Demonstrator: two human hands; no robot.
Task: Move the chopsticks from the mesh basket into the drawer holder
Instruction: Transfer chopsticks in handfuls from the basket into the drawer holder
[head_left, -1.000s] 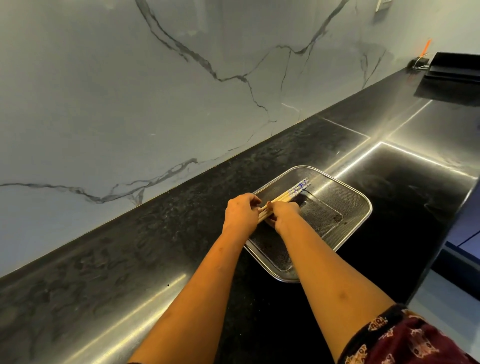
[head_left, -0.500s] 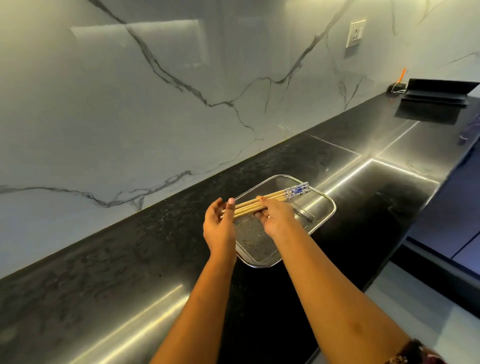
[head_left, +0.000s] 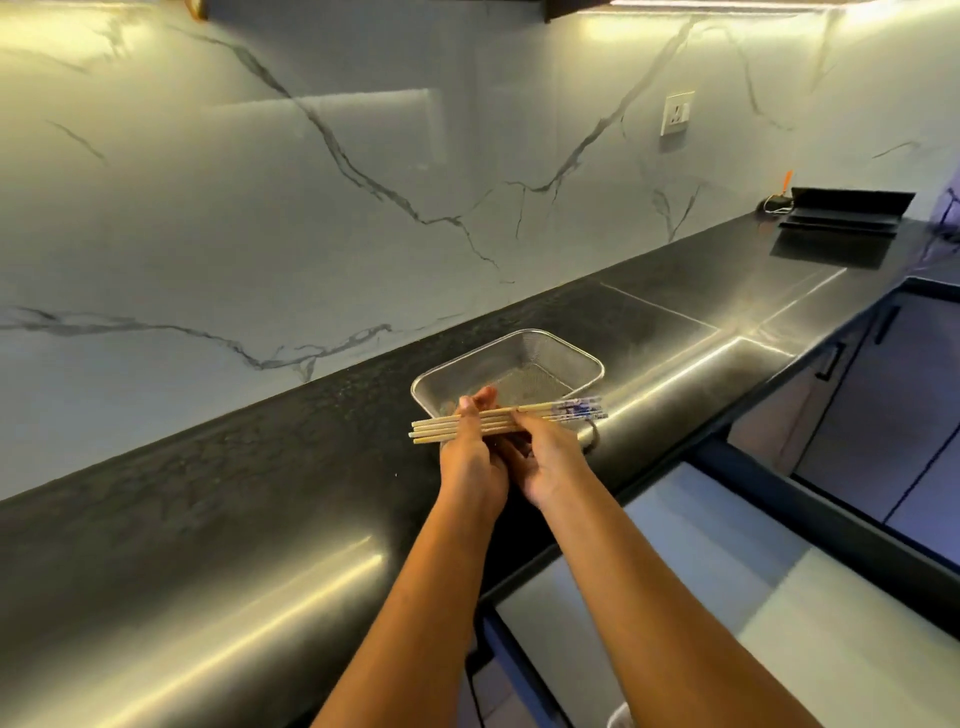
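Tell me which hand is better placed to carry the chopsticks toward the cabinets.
Right, probably: the right hand has its grip near the middle of the chopsticks and is nearer the cabinets; the left hand sits near their plain ends.

Left forearm (head_left: 415, 597) and right forearm (head_left: 675, 597) were bare along their visible length, each ending in a bare hand: left hand (head_left: 470, 457), right hand (head_left: 550, 462).

Black countertop (head_left: 260, 493) with mesh basket (head_left: 524, 370)
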